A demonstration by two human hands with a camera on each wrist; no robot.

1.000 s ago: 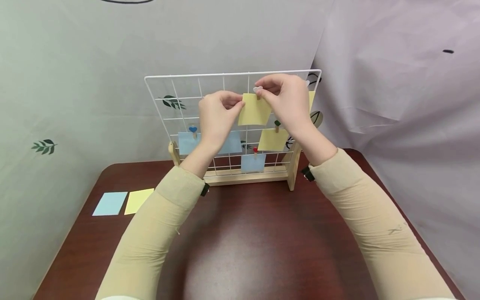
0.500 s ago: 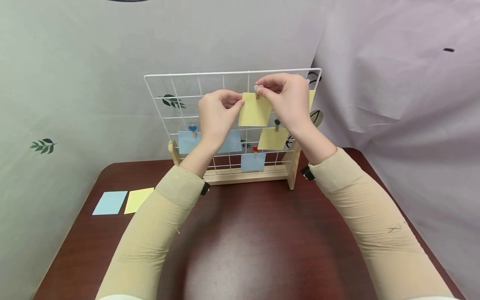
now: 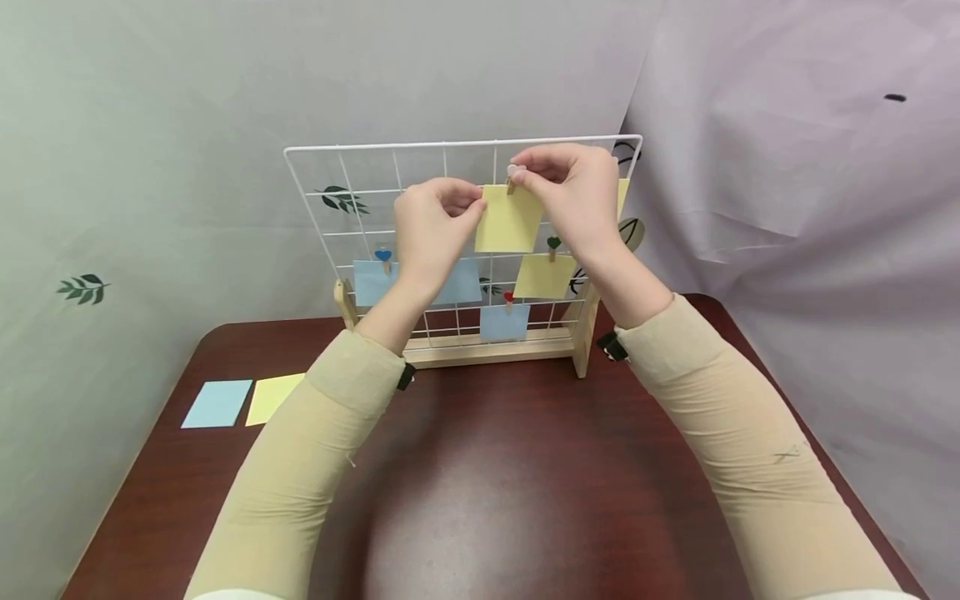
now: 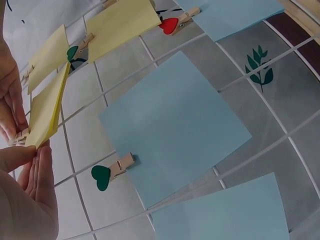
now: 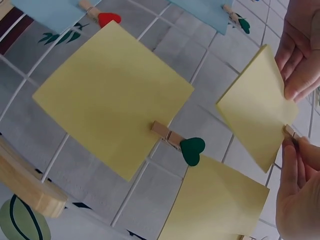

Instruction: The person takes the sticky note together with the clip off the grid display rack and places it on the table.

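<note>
My left hand [image 3: 433,233] pinches the left upper edge of a pad of yellow sticky notes [image 3: 506,223] between thumb and fingers. At the pad's top edge, my right hand [image 3: 583,200] pinches a small wooden clothespin [image 3: 512,183] with a white heart on it. Both hands are in front of a white wire grid panel [image 3: 375,148], near its upper bars. In the right wrist view the clothespin's wooden tip [image 5: 289,131] overlaps the pad's edge close to the left fingertips. The left wrist view shows the pad [image 4: 47,112] from the side, several sheets thick.
Below the hands, blue notes [image 3: 505,323] and yellow notes [image 3: 543,277] hang on the grid from heart clothespins. A wooden stand [image 3: 487,354] holds the panel on the dark red table [image 3: 510,467]. Blue paper [image 3: 217,404] and yellow paper [image 3: 272,398] lie at the table's left.
The clothespin has tilted and shifted slightly left along the pad's top edge in the right fingers. Both hands otherwise keep nearly the same place; the whole head view has shifted a little.
</note>
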